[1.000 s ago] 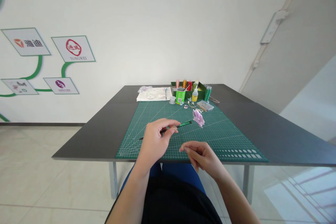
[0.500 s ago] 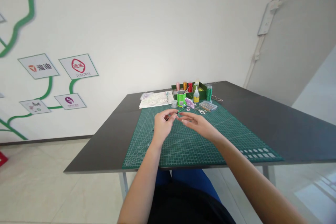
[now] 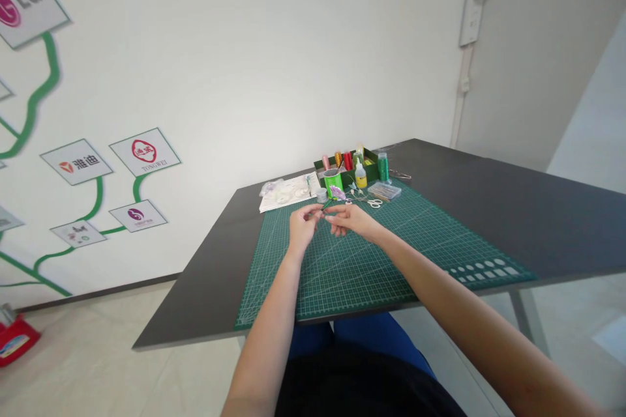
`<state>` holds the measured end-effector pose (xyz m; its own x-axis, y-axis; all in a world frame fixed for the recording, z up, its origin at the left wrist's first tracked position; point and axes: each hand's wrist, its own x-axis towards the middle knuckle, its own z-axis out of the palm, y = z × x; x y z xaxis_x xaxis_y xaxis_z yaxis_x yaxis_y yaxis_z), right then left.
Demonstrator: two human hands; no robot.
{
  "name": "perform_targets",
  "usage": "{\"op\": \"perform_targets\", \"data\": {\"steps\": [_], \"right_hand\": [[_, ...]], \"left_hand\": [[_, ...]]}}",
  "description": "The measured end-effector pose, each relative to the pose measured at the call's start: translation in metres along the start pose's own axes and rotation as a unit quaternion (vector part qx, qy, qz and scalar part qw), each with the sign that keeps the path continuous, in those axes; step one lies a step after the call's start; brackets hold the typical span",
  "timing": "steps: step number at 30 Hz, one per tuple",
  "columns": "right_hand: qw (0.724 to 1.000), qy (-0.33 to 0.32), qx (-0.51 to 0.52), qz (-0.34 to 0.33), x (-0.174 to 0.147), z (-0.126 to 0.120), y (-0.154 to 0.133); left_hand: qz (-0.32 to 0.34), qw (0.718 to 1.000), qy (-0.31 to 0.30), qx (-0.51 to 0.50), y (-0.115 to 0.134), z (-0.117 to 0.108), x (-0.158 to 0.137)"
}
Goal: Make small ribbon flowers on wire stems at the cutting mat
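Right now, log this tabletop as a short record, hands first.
Left hand: pinching a green stem
Right hand: fingertips close to the stem; grip unclear
Purple flower: overlaps the green can in view
Cutting mat: green, gridded, beneath both hands
Scissors: white-handled, on the mat
Green box: holds thread spools
Bottle: upright, before the box

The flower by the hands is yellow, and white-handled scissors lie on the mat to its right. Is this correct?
The colour is wrong: in the head view, the flower is light purple. White-handled scissors do lie on the mat to its right.
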<state>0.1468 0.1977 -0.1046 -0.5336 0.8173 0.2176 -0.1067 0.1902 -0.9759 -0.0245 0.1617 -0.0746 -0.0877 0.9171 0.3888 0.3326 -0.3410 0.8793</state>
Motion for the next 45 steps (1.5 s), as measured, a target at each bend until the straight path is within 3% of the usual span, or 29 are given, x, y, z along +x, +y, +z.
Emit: {"op": "perform_targets", "data": {"steps": [6,13,29,45], "right_hand": [[0.998,-0.010,-0.062,-0.010,-0.002,0.003,0.014],[0.998,-0.056,0.025,-0.001,-0.002,0.006,0.025],[0.997,-0.011,-0.074,-0.007,-0.002,-0.005,0.021],[0.995,0.005,-0.094,0.009,-0.002,-0.008,0.022]], "left_hand": [[0.022,1.000,-0.009,0.015,-0.011,0.000,-0.010],[0.021,0.999,-0.005,0.043,-0.025,0.000,-0.010],[0.016,0.996,-0.022,0.082,-0.042,-0.001,-0.003],[0.020,0.995,-0.038,0.094,-0.044,0.000,-0.003]]}}
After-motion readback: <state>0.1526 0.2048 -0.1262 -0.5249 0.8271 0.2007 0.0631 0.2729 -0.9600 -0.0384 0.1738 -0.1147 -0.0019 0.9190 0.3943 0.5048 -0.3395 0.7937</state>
